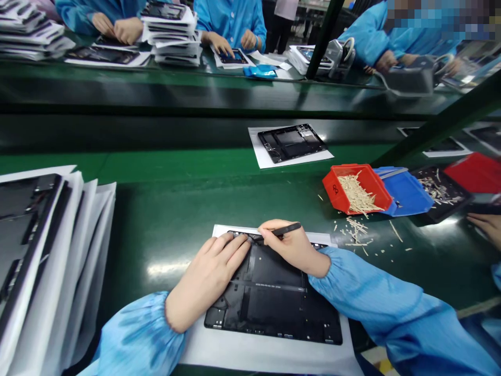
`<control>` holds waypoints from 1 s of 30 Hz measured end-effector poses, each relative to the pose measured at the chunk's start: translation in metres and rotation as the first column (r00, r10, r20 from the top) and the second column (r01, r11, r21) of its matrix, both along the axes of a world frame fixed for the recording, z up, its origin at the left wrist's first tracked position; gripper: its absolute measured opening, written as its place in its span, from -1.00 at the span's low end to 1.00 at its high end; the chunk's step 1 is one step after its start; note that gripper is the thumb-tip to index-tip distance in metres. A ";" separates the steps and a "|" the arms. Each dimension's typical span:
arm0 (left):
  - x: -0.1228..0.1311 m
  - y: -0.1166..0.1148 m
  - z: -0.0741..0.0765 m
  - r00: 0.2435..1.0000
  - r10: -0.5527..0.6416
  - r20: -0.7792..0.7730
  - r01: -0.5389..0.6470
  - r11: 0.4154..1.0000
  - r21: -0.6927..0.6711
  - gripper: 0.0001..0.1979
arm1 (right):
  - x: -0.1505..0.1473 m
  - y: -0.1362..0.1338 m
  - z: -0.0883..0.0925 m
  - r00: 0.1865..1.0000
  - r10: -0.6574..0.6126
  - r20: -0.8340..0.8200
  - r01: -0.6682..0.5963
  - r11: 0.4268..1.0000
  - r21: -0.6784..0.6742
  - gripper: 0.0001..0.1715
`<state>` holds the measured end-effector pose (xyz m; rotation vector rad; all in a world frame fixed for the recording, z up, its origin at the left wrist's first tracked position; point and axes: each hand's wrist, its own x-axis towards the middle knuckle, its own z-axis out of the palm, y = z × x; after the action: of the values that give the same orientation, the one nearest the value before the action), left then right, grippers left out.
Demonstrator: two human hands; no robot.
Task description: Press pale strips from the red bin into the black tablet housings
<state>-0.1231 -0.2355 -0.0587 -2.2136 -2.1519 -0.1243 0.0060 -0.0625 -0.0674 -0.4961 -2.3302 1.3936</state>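
Observation:
An opened black tablet housing [274,308] lies on a white paper sheet [250,355] on the bench in front of me. My left hand [207,271] rests on its upper left part with fingers stretched out, the fingertips on the top edge. Black tweezers [285,228] sit in a pinch of my right hand [295,248], which is over the top of the housing. Their tip points down left, close to my left fingertips. What the tip touches is too small to tell.
At left stands a tall stack of tablet housings with paper [78,250]. A red bin [356,190] of pale strips, a blue bin [405,193] and scattered strips lie right. Another tablet housing [291,142] lies farther back. Co-workers sit across; another person's hand [487,227] shows at right.

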 end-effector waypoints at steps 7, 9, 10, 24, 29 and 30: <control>-0.002 0.000 -0.003 0.999 0.017 0.047 -0.015 0.998 -0.053 -0.50 | -0.003 0.000 -0.003 0.997 -0.070 0.033 0.072 0.996 -0.053 -0.79; -0.002 0.001 -0.003 0.998 0.023 0.056 -0.019 0.998 -0.061 -0.49 | -0.003 0.000 -0.004 0.997 -0.077 0.031 0.079 0.996 -0.041 -0.79; -0.002 0.002 -0.004 0.998 0.027 0.060 -0.023 0.997 -0.067 -0.48 | -0.003 0.000 -0.004 0.996 -0.079 0.030 0.080 0.996 -0.035 -0.79; 0.003 0.009 0.001 0.998 0.053 0.036 -0.048 0.989 -0.137 -0.48 | -0.003 -0.001 -0.002 0.996 -0.081 0.028 0.080 0.997 0.011 -0.81; 0.009 0.010 0.004 0.997 0.077 -0.019 -0.079 0.982 -0.170 -0.49 | -0.002 -0.002 -0.003 0.996 -0.091 0.016 0.090 0.993 0.080 -0.82; 0.010 0.010 0.003 0.997 0.077 -0.032 -0.081 0.982 -0.171 -0.49 | -0.002 -0.002 -0.004 0.996 -0.092 0.014 0.091 0.992 0.091 -0.82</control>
<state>-0.1127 -0.2255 -0.0553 -2.1976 -2.3144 0.0970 0.0039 -0.0644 -0.0710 -0.5832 -2.3416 1.2412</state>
